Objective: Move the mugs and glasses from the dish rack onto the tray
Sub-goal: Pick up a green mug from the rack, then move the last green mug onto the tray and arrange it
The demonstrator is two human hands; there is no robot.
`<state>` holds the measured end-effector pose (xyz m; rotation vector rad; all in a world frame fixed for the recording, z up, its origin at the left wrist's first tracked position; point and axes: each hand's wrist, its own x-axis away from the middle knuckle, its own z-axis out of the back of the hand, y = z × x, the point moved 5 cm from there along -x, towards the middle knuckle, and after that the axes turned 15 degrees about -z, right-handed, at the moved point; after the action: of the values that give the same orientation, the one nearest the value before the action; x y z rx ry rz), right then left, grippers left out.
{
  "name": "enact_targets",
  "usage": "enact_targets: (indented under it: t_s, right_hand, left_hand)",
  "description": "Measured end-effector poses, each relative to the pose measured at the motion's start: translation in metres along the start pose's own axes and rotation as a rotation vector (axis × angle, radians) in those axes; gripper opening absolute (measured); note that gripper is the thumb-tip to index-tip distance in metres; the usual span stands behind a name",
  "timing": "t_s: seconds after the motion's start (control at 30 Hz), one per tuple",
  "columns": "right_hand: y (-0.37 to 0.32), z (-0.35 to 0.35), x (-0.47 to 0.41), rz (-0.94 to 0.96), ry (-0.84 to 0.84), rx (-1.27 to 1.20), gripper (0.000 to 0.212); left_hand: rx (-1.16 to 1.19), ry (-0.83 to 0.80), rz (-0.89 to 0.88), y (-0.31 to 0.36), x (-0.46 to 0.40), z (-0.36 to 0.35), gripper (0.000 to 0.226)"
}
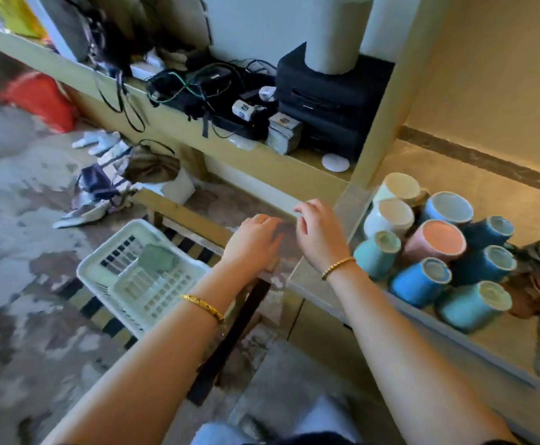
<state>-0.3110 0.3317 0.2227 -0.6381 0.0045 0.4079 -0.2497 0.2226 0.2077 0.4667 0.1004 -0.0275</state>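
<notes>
Head view showed us both hands held out in front with nothing in them. Our left hand (257,234) was loosely curled, knuckles up, grasping nothing that we could see. Our right hand (318,234) sat just beside it, fingers slack and spread a little, also free. A gold bangle (202,306) circled the left wrist and a beaded bracelet (337,267) the right.

The mugs (435,242) lay to the right of our right hand, apart from it, crowded together on a pale tray (474,345): white, pink, light blue, dark blue and teal ones, all seen with their open mouths turned toward us. Two brownish glasses (538,277) stood at the far right of that cluster, touching the mugs.

The white dish rack (133,274) sat below and left of our left hand, near the forearm, on a striped surface; the picture was blurred, so we could not tell what remained in it. Behind the hands ran a shelf (198,130) cluttered with cables.
</notes>
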Motion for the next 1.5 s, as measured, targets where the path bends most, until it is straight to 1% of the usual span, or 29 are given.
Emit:
enact_targets:
  t_s: [0.2,0.33,0.43,0.53,0.63,0.73,0.87,0.9,0.97,1.07,1.1,1.17,1.2,1.3,1.37,1.47,1.5]
  right_hand:
    - [-0.081,-0.118,0.015,0.172,-0.329,0.039,0.026]
    - [-0.112,-0.178,0.017,0.222,-0.494,0.084,0.03]
    - [-0.126,-0.219,0.007,0.254,-0.585,0.113,0.033]
    - [-0.131,-0.267,-0.009,0.258,-0.706,0.183,0.038]
    - [-0.133,-0.318,-0.022,0.274,-0.856,0.317,0.052]
    - [-0.136,-0.366,-0.036,0.288,-0.947,0.398,0.065]
    - [-0.146,-0.433,-0.052,0.193,-1.053,0.433,0.07]
    - [-0.15,-0.451,-0.055,0.21,-1.072,0.47,0.069]
    - [-0.158,-0.484,-0.062,0.321,-1.079,0.561,0.065]
    - [-0.171,-0.529,-0.074,0.508,-1.001,0.669,0.062]
    - [-0.174,-0.541,-0.078,0.534,-0.97,0.688,0.062]
    - [-0.177,-0.563,-0.086,0.501,-0.97,0.719,0.06]
    - [-0.177,-0.572,-0.088,0.476,-0.99,0.743,0.056]
    - [-0.17,-0.589,-0.089,0.443,-1.028,0.83,0.035]
    - [-0.167,-0.593,-0.086,0.435,-1.038,0.813,0.031]
    - [-0.167,-0.587,-0.082,0.453,-1.094,0.792,0.03]
    - [-0.168,-0.582,-0.081,0.461,-1.117,0.768,0.025]
  left_hand:
    - [0.042,0.045,0.305,-0.114,0.085,0.022,0.035]
    - [0.095,0.051,0.509,-0.175,0.131,0.023,0.039]
    - [0.146,0.031,0.653,-0.217,0.149,0.015,0.045]
    - [0.209,0.006,0.783,-0.256,0.156,0.003,0.054]
    - [0.288,-0.039,0.899,-0.292,0.161,-0.014,0.059]
    - [0.345,-0.058,0.978,-0.325,0.166,-0.032,0.055]
    - [0.432,-0.079,1.062,-0.357,0.179,-0.059,0.046]
    - [0.446,-0.088,1.072,-0.365,0.182,-0.066,0.047]
    - [0.478,-0.086,1.088,-0.38,0.188,-0.08,0.048]
    - [0.526,-0.059,1.12,-0.403,0.191,-0.097,0.048]
    - [0.54,-0.043,1.129,-0.41,0.192,-0.101,0.048]
    - [0.581,0.0,1.156,-0.42,0.192,-0.11,0.048]
    - [0.599,0.021,1.168,-0.424,0.193,-0.114,0.048]
    - [0.634,0.048,1.175,-0.429,0.193,-0.125,0.048]
    - [0.656,0.071,1.179,-0.429,0.193,-0.131,0.049]
    - [0.7,0.103,1.198,-0.427,0.194,-0.135,0.053]
    - [0.708,0.108,1.2,-0.425,0.194,-0.135,0.055]
